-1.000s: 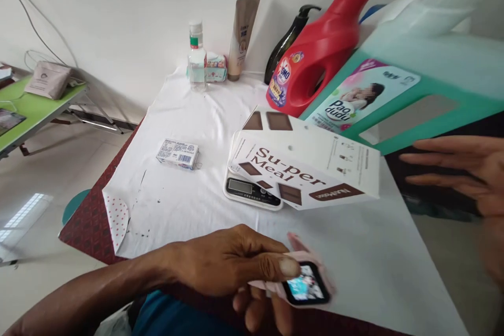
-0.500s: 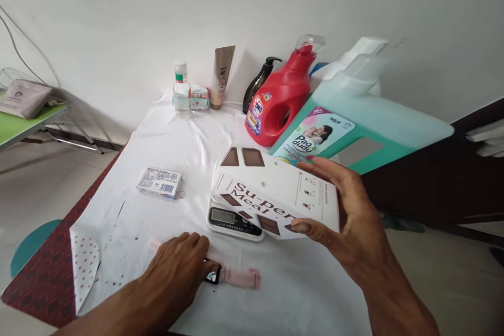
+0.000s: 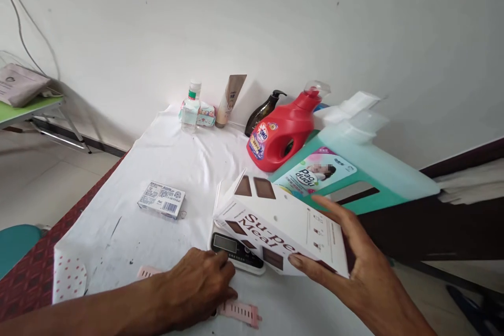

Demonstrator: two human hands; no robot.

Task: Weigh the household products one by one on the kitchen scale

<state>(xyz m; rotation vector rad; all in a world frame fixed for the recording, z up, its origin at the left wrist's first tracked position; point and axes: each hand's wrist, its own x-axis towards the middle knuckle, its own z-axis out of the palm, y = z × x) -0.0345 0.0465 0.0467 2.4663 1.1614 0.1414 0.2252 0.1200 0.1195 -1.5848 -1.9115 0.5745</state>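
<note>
While held, box (image 3: 281,228) long-axis left-right.

Showed two bare forearms with no sleeves, rings or wristbands, left hand (image 3: 199,286) broad-knuckled, right hand (image 3: 354,273) long-fingered with short, pale nails.

White box (image 3: 281,231) on the scale: "Su-pe… Meal" in brown, rest hidden by thumb. Red detergent jug (image 3: 285,131): "OMO" on label. Teal jug (image 3: 366,178) lying on side: "pao dudu" on sticker. Small carton (image 3: 161,200): barcode + fine print, too small to read. Scale display (image 3: 225,242): no digits legible.
</note>
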